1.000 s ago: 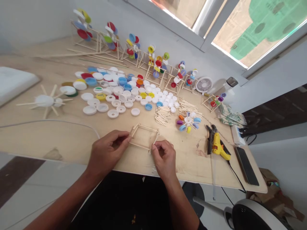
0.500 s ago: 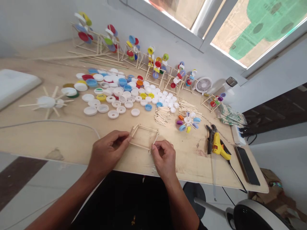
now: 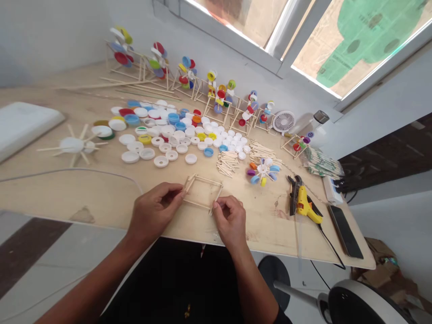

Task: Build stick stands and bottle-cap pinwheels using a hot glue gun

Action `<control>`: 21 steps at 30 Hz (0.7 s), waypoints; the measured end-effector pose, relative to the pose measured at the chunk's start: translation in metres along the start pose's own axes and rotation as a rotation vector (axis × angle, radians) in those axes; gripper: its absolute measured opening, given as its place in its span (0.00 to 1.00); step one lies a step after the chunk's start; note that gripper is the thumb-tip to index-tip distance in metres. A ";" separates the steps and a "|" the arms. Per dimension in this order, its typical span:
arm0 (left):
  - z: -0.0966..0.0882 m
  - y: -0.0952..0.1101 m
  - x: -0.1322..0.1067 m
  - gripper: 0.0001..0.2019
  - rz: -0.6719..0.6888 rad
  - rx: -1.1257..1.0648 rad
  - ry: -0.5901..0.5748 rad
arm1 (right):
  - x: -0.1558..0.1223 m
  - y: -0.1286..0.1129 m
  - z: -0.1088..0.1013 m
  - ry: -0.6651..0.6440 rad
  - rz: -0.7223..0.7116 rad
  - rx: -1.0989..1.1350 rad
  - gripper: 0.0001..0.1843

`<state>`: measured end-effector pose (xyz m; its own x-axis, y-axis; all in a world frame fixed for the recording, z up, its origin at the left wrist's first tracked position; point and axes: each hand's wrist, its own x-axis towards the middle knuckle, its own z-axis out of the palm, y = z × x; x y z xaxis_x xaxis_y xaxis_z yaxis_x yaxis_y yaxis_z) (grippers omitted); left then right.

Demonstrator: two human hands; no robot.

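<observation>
Between my hands, near the table's front edge, is a small frame of thin wooden sticks (image 3: 205, 180). My left hand (image 3: 155, 208) pinches its left side with thumb and fingertips. The lower right corner of the frame is pinched by my right hand (image 3: 231, 221), fingers curled. Just beyond the frame lies a pile of short wooden sticks (image 3: 228, 163). A wheel of sticks with coloured bottle caps (image 3: 263, 170) rests to the right of that pile. The yellow glue gun (image 3: 305, 204) lies further right on a dark stand.
Many loose bottle caps (image 3: 173, 118) spread over the table (image 3: 111, 193). Finished cap wheels on stick stands (image 3: 221, 101) line the wall. A white fan (image 3: 283, 121), a phone (image 3: 345, 231) and a power strip (image 3: 332, 190) sit to the right. A stick-spoked white hub (image 3: 72, 145) lies left.
The camera view has shifted slightly, so the table's contents appear a little displaced. Both hands keep their pinch on the stick frame, which stays almost where it was.
</observation>
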<state>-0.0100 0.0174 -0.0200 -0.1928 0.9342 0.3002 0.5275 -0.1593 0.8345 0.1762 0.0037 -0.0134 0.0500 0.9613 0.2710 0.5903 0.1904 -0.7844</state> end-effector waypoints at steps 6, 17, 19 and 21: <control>0.000 0.002 -0.001 0.11 -0.007 0.009 -0.002 | 0.000 0.000 0.000 0.004 -0.017 -0.023 0.10; 0.000 0.002 0.000 0.12 -0.009 -0.002 -0.007 | 0.000 0.002 0.000 0.023 -0.034 -0.034 0.09; 0.001 0.002 0.000 0.12 -0.010 -0.001 -0.005 | -0.001 0.002 0.000 0.019 -0.032 -0.037 0.09; 0.001 0.001 0.000 0.12 -0.011 -0.003 -0.002 | -0.001 0.002 0.000 0.017 -0.033 -0.035 0.09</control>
<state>-0.0089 0.0178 -0.0198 -0.1968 0.9366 0.2900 0.5226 -0.1501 0.8393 0.1776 0.0034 -0.0152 0.0436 0.9510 0.3061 0.6194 0.2147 -0.7552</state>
